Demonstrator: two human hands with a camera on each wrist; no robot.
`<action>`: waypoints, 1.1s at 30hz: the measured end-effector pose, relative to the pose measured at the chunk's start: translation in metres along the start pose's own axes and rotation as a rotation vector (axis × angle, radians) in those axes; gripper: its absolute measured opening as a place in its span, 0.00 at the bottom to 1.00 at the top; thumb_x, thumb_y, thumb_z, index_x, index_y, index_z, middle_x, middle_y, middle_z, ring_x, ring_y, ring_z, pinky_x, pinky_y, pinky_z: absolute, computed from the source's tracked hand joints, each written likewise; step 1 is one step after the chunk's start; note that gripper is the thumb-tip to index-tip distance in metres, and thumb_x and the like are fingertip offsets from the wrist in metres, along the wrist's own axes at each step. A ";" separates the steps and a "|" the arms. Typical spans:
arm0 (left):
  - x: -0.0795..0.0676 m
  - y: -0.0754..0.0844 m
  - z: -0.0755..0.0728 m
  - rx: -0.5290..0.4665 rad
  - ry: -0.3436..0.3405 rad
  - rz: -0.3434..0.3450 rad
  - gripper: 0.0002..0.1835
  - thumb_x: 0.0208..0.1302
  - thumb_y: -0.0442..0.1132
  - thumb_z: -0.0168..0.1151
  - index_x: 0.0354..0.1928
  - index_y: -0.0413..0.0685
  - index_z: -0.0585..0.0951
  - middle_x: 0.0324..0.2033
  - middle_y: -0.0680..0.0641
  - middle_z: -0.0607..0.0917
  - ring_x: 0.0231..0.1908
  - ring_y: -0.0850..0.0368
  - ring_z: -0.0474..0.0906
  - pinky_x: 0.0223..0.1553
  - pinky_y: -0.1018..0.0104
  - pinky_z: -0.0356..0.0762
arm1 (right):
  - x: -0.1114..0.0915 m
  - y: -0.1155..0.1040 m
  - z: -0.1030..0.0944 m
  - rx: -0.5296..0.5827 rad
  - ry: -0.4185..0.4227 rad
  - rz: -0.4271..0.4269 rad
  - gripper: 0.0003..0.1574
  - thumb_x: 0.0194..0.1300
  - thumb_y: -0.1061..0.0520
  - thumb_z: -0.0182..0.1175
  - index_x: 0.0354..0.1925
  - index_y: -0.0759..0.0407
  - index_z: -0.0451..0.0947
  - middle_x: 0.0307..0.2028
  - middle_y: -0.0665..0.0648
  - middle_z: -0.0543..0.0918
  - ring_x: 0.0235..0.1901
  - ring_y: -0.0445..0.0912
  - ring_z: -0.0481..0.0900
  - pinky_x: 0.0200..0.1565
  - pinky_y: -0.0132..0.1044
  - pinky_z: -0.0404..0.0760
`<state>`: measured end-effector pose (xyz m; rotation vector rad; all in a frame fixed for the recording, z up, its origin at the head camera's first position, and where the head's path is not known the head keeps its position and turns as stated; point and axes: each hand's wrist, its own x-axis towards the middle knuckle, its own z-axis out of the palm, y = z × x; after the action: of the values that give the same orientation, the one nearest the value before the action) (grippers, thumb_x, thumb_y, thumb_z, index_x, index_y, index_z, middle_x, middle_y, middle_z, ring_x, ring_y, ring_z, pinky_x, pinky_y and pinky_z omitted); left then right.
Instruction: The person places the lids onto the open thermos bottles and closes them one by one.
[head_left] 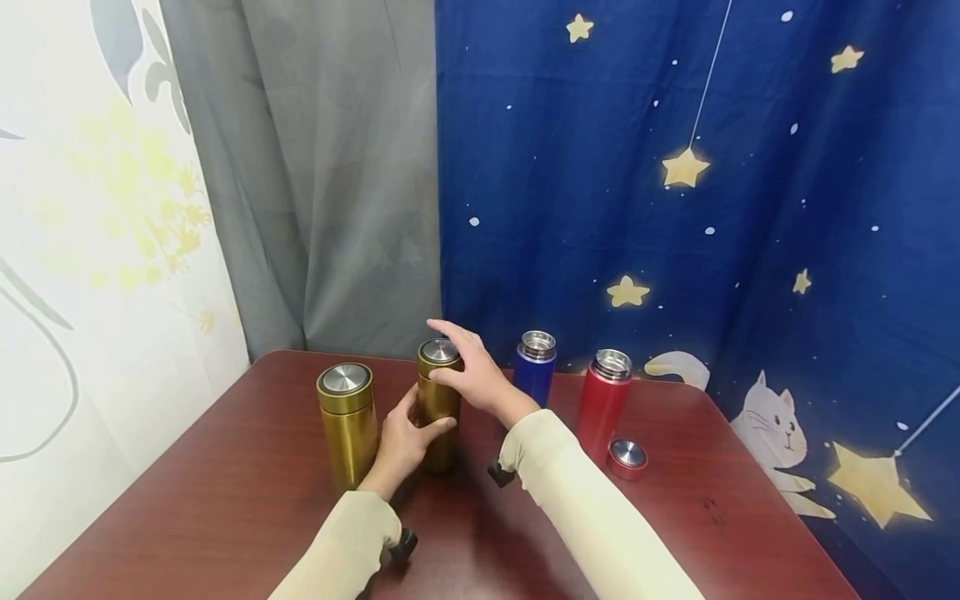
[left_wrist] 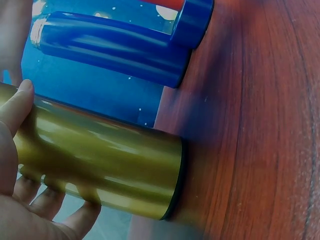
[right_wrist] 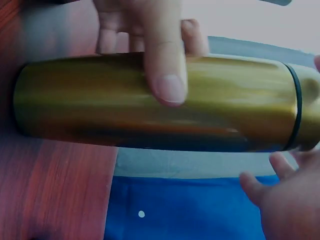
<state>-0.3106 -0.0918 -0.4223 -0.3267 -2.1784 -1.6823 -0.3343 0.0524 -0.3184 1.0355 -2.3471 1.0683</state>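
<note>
one gold vacuum flask (head_left: 438, 407) in work, upright on the bench (head_left: 225, 492), between a second, capped gold flask (head_left: 350, 433) on the left and an uncapped blue flask (head_left: 534, 379) on the right. farther right: uncapped red flask (head_left: 602, 404), with red cap (head_left: 627, 460) lying steel face up near the base. blue cap (left_wrist: 194, 22) at the foot of the blue flask, hidden in the head view, clear from the left wrist.

left hand (head_left: 407, 437): gripping the body of the middle flask, thumb on one side, fingers curled round the other, below the cap seam. right hand (head_left: 480, 379): open, thumb and fingers spread around the steel-topped gold cap (head_left: 440, 352). no firm pinch visible; cannot tell exactly which fingertips touch.

judging by hand placement: probably cap work. turn direction not shown, so no call on tightening vs loosening.

to do well: leave the left hand on the body only, clear of the dark ring under the cap. grip firmly enough to stop the smooth wall slipping under torque. press the base flat to the bench, no tilt. close the right fingers evenly on the cap rim, thumb opposite, wrist centred over the axis. turn in short strokes, regrip between them. avoid pushing sideways: tall, narrow, likely easy to tip. mind the right forearm near the blue and red flasks; swing the elbow out wide and risk knocking either one.
</note>
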 end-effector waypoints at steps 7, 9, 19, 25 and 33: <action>0.001 -0.005 0.003 0.002 0.013 0.010 0.40 0.38 0.51 0.70 0.57 0.63 0.64 0.47 0.55 0.75 0.45 0.60 0.72 0.45 0.61 0.70 | -0.003 0.008 -0.007 0.099 -0.064 0.045 0.34 0.46 0.52 0.56 0.56 0.40 0.66 0.53 0.43 0.69 0.50 0.41 0.63 0.48 0.42 0.65; 0.001 -0.004 0.003 -0.001 0.015 0.008 0.40 0.38 0.51 0.70 0.57 0.63 0.64 0.47 0.55 0.75 0.45 0.60 0.72 0.46 0.61 0.69 | -0.004 0.009 -0.008 0.114 -0.064 0.072 0.33 0.47 0.51 0.57 0.55 0.37 0.67 0.50 0.42 0.70 0.47 0.41 0.64 0.46 0.40 0.67; 0.000 -0.004 0.002 0.000 0.021 0.024 0.40 0.39 0.49 0.70 0.58 0.62 0.64 0.48 0.54 0.74 0.47 0.60 0.71 0.46 0.62 0.69 | -0.005 0.012 -0.001 -0.065 0.042 0.006 0.34 0.47 0.38 0.61 0.54 0.39 0.68 0.44 0.41 0.73 0.43 0.37 0.64 0.42 0.34 0.69; -0.001 -0.005 0.002 -0.025 0.011 0.037 0.38 0.40 0.46 0.70 0.57 0.63 0.64 0.48 0.55 0.74 0.47 0.60 0.71 0.46 0.62 0.69 | -0.005 0.014 0.010 -0.180 0.161 -0.005 0.35 0.42 0.33 0.61 0.51 0.40 0.71 0.37 0.41 0.71 0.39 0.35 0.62 0.37 0.30 0.68; -0.001 0.003 0.000 -0.047 -0.005 0.043 0.38 0.41 0.42 0.70 0.58 0.58 0.64 0.48 0.51 0.75 0.46 0.58 0.72 0.47 0.60 0.69 | -0.004 0.010 0.016 -0.275 0.245 -0.002 0.35 0.40 0.31 0.61 0.46 0.43 0.71 0.34 0.44 0.70 0.37 0.37 0.63 0.40 0.32 0.63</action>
<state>-0.3082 -0.0906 -0.4204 -0.3872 -2.1227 -1.7134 -0.3395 0.0473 -0.3362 0.7593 -2.2141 0.7922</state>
